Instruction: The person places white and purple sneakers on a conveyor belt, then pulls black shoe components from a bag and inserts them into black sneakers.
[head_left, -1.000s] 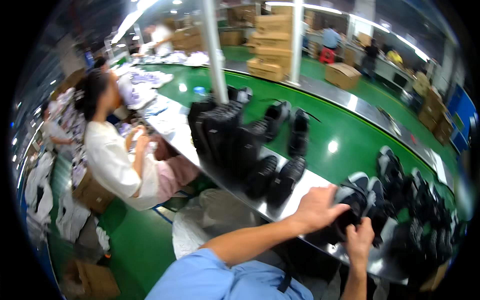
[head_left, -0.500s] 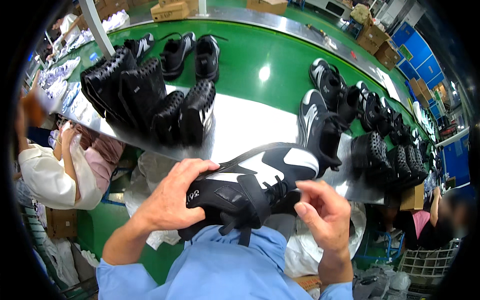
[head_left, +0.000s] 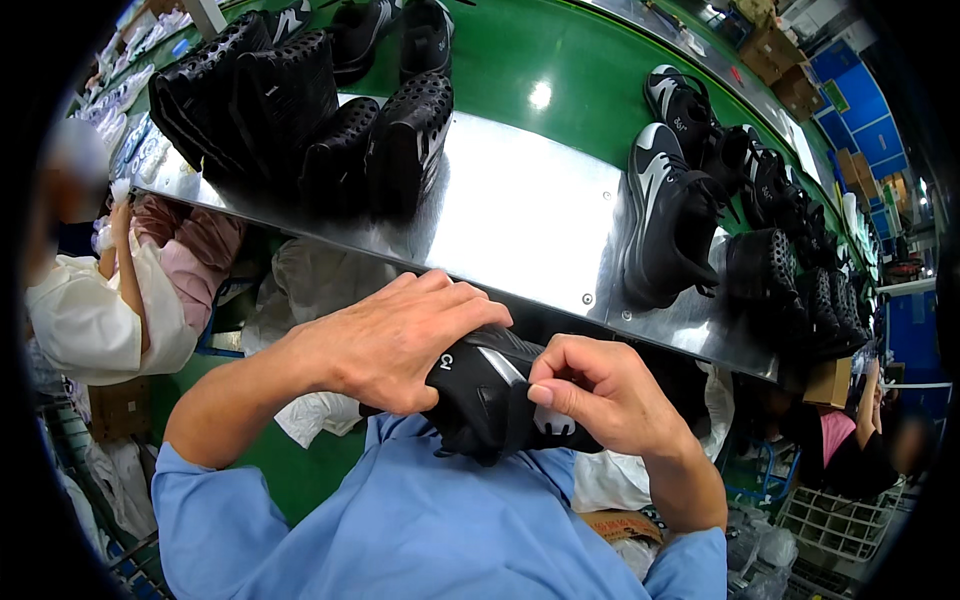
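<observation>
A black-and-white sneaker (head_left: 472, 402) is held close to my blue shirt, below the bench's near edge. My left hand (head_left: 405, 335) wraps over its heel end, thumb on the near side and fingers across the far side. With thumb and forefinger pinched together, my right hand (head_left: 610, 395) grips the black strap (head_left: 519, 412) that crosses the shoe. The right hand covers much of the toe end. On the metal-edged bench, a similar black sneaker (head_left: 668, 225) stands just beyond my right hand, its opening toward me.
Black shoes (head_left: 410, 140) stand sole-outward at the bench's left, with upright sneakers (head_left: 425, 40) behind them. More black shoes (head_left: 765, 270) line the right side. The bench has a green surface and a steel strip (head_left: 530, 200). Co-workers sit left (head_left: 110, 310) and right (head_left: 850, 440).
The sneaker has been drawn closer to my body and turned, its toe lower and less visible. My right hand has moved left from beside the toe and taken hold of the strap.
</observation>
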